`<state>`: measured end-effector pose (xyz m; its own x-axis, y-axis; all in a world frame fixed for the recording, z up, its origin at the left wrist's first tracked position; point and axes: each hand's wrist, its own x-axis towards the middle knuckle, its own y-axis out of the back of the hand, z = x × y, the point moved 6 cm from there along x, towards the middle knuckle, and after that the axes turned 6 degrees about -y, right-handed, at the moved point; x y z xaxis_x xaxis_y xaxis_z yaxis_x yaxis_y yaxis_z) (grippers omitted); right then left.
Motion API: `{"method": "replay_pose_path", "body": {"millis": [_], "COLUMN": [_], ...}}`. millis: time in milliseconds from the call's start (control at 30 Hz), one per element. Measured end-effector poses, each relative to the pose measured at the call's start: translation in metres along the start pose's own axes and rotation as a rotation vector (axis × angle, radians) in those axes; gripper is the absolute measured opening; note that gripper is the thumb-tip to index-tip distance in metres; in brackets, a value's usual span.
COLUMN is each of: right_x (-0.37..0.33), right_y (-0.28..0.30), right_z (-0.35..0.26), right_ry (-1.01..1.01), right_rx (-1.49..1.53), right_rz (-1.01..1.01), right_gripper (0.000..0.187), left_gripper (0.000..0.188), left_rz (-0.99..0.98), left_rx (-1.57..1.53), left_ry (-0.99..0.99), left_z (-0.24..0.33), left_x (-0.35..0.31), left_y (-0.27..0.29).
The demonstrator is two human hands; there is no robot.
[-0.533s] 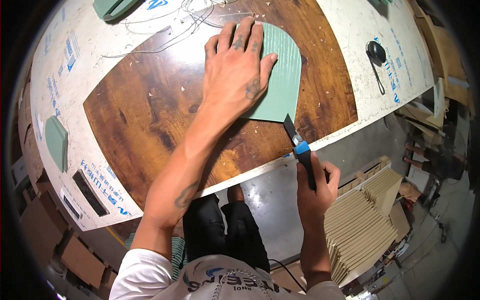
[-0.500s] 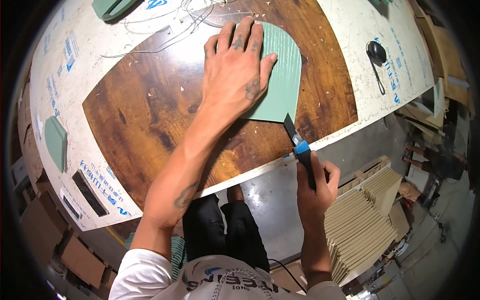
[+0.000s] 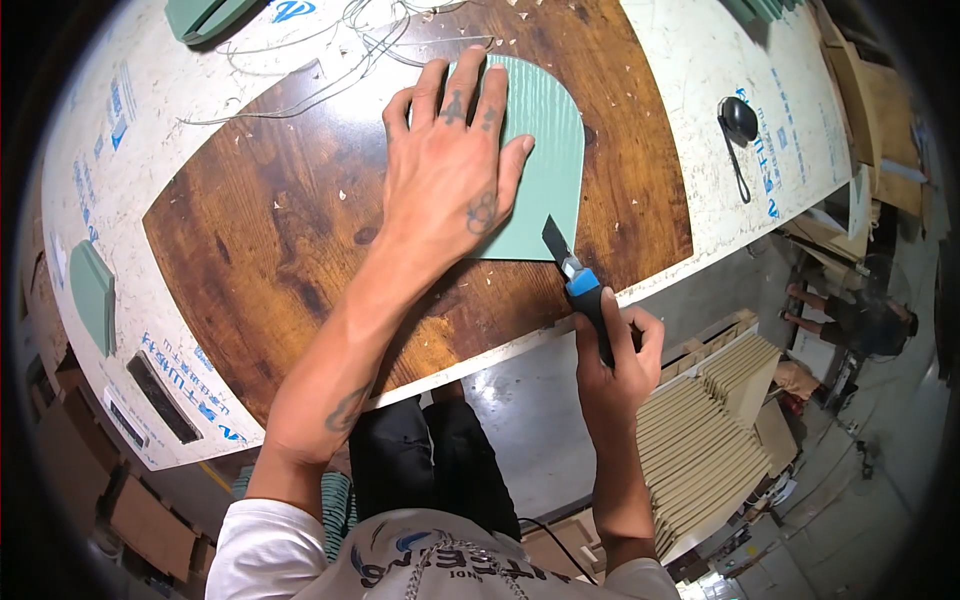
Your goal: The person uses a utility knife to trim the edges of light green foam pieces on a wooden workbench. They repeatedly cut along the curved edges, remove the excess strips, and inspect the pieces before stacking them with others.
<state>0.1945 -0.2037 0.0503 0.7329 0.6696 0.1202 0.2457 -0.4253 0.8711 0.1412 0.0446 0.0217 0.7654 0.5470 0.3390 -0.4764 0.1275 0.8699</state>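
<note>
My left hand point(image 3: 445, 165) lies flat with fingers stretched out on a light green panel point(image 3: 550, 130) that has a rounded far end and a straight near edge. It covers the panel's left part. In my right hand point(image 3: 622, 352) is a utility knife point(image 3: 580, 283) with a black handle, a blue collar and a dark blade. The blade points away from me and overlaps the panel's near right corner; whether it touches the surface I cannot tell. Beneath the panel is a brown wood-grain board point(image 3: 290, 230) on a white worktable.
Thin wire point(image 3: 370, 50) lies loosely tangled at the far side. A black object with a strap point(image 3: 738, 120) rests at the right. More green pieces point(image 3: 95, 298) sit along the table's left side and far corners. Stacked beige panels point(image 3: 700, 440) stand below at right; a person point(image 3: 860, 315) is beyond.
The knife blade has shifted from the panel's near right corner to farther in over the panel. My left hand still lies on the panel. The whole view has moved slightly.
</note>
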Motion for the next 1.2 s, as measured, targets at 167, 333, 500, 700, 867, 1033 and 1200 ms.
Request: {"method": "replay_pose_path", "body": {"millis": [167,333,500,700,867,1033,1200], "right_x": [0.012,0.033,0.067,0.122,0.143,0.113,0.044], "right_y": [-0.002,-0.004,-0.009,-0.023,-0.024,-0.003,0.006], "right_z": [-0.003,-0.006,-0.012,-0.01,-0.002,0.012,0.017], "right_ry": [0.054,0.087,0.111,0.09,0.163,0.131,0.138], "right_rx": [-0.038,-0.045,-0.067,-0.027,0.076,0.048,0.044], "right_rz": [0.031,0.024,0.012,0.057,-0.001,-0.06,-0.017], "right_gripper": [0.049,0.044,0.039,0.034,0.034,0.036,0.045], "left_gripper": [0.058,0.057,0.058,0.059,0.056,0.052,0.053], "left_rz": [0.003,-0.026,-0.044,-0.026,-0.039,-0.093,-0.116], "left_rx": [0.004,0.001,0.004,-0.042,-0.033,-0.249,-0.092], "left_ry": [-0.008,0.003,0.016,0.015,0.006,-0.196,-0.053], "left_z": [0.0,0.0,-0.001,0.0,0.003,-0.002,0.008], "left_x": [0.0,0.0,0.0,0.0,0.001,0.009,0.004], "left_y": [0.0,0.001,0.001,0.003,0.003,0.003,0.006]}}
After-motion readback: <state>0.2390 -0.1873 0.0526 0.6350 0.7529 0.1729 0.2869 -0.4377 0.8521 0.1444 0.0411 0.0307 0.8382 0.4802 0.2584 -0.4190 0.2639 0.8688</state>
